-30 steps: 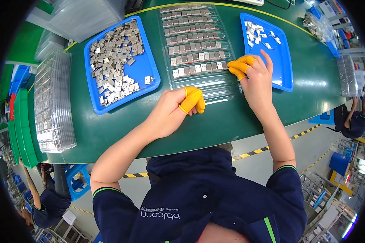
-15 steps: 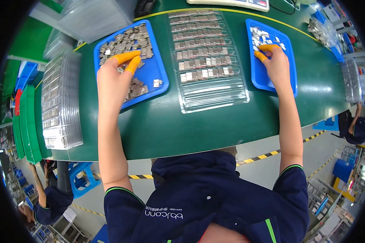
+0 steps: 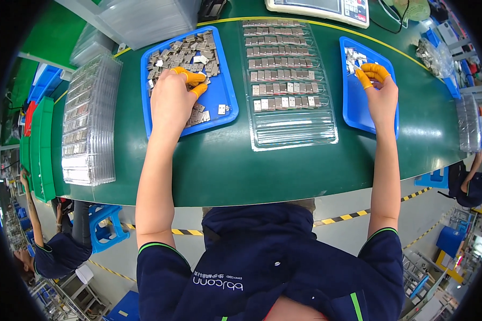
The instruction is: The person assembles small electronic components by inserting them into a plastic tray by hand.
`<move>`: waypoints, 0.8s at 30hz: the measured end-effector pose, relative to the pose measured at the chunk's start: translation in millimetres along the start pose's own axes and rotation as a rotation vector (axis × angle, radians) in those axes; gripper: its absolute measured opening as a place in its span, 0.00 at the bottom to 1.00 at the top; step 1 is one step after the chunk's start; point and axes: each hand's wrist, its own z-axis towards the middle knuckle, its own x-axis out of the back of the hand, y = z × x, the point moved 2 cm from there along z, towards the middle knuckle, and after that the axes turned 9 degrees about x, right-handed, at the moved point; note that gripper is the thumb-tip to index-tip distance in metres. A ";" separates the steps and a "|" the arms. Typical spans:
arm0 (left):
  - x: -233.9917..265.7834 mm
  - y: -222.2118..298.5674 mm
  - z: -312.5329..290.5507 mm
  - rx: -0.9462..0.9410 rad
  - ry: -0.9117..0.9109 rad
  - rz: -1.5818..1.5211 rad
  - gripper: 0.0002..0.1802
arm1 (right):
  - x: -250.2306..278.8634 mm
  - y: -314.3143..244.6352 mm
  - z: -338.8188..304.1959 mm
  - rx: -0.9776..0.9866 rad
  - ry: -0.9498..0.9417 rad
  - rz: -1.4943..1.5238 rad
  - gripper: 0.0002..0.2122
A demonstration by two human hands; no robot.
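The green table (image 3: 251, 166) curves across the middle of the frame, its near edge running just above the person's dark shirt, with a bare strip of tabletop between that edge and the trays. In the upper left of the frame sits a blue tray (image 3: 227, 104) heaped with small grey metal pieces (image 3: 185, 53); its lower right corner is mostly bare. The left hand (image 3: 171, 101) lies over this tray, its orange-capped fingertips (image 3: 190, 77) pinched down into the pile; whether a piece is caught between them cannot be told. In the upper middle a clear plastic tray (image 3: 294, 128) stands lengthwise, its long axis running away from the person, with rows of pieces filling the far part and the near rows bare. At the upper right a smaller blue tray (image 3: 353, 112) holds a few pieces (image 3: 353, 56) at its far end. The right hand (image 3: 381, 99) rests on it, capped fingertips (image 3: 370, 72) curled together just beside those pieces. A stack of clear trays (image 3: 88, 123) stands at the left edge of the table, well apart from both hands.
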 end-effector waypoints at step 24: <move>-9.2 6.5 -12.2 -0.209 -0.103 -0.187 0.10 | -59.6 -97.8 -36.2 0.102 -0.415 0.347 0.08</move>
